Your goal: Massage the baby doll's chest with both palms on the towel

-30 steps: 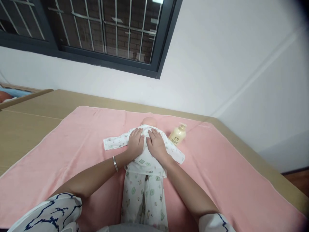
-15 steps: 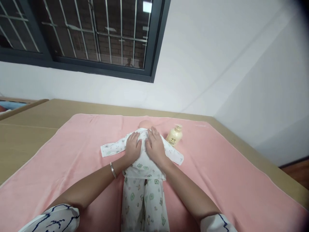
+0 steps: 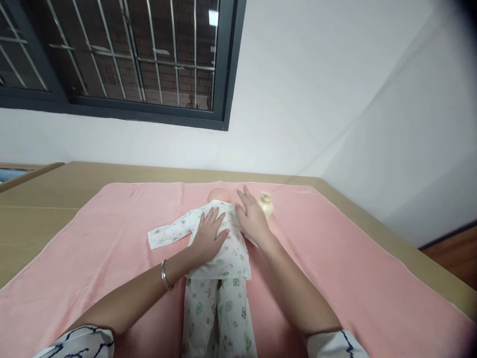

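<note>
A baby doll lies on a pink blanket, dressed in a white printed top (image 3: pixel 234 256) and matching trousers (image 3: pixel 233 311). Its bald head (image 3: pixel 219 195) points to the far side; no face shows. My left hand (image 3: pixel 208 238) rests flat on the middle of the top, fingers spread. At the doll's right shoulder is my right hand (image 3: pixel 253 216), fingers stretched out, over the right sleeve and mostly covering it. Just behind that hand stands a pale yellow bottle (image 3: pixel 266 203), partly hidden by it. The left sleeve (image 3: pixel 167 234) reaches out sideways over the blanket.
The pink blanket (image 3: pixel 320 263) covers most of a wooden surface (image 3: pixel 44 214). Behind it rises a white wall (image 3: pixel 298 89) with a dark-framed barred window (image 3: pixel 149 59). A wooden rail (image 3: pixel 33 175) runs along the far left.
My right hand has moved off the chest, rightward to the doll's shoulder and the bottle. My left hand stays on the top, fingers more spread. The view has shifted slightly.
</note>
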Demonstrator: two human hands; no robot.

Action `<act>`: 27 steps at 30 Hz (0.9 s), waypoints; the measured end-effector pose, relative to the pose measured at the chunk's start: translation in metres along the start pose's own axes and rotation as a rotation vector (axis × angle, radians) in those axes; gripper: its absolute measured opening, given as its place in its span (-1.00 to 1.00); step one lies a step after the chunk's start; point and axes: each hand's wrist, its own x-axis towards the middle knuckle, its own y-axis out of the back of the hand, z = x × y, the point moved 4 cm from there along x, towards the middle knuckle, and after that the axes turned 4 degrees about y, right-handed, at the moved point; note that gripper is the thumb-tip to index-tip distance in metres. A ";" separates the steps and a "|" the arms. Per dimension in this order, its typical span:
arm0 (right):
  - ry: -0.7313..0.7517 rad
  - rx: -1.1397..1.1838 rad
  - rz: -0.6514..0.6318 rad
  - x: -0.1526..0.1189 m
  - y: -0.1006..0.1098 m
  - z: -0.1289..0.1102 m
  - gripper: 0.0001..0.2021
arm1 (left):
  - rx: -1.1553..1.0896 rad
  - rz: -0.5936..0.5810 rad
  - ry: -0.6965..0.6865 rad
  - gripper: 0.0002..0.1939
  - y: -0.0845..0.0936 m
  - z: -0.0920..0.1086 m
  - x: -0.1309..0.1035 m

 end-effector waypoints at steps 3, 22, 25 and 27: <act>-0.081 -0.028 0.128 0.002 0.041 0.007 -0.48 | -0.411 -0.079 0.053 -0.52 0.004 0.031 0.010; -0.129 -0.590 -0.071 0.014 0.029 0.042 -0.56 | -1.908 -0.231 0.891 -0.21 -0.042 0.064 0.127; -0.093 -0.719 -0.063 0.015 0.024 0.040 -0.66 | -1.882 -0.243 0.864 -0.22 -0.023 0.056 0.106; -0.083 -0.764 -0.053 0.016 0.021 0.040 -0.67 | -1.866 -0.250 0.841 -0.25 -0.004 0.048 0.085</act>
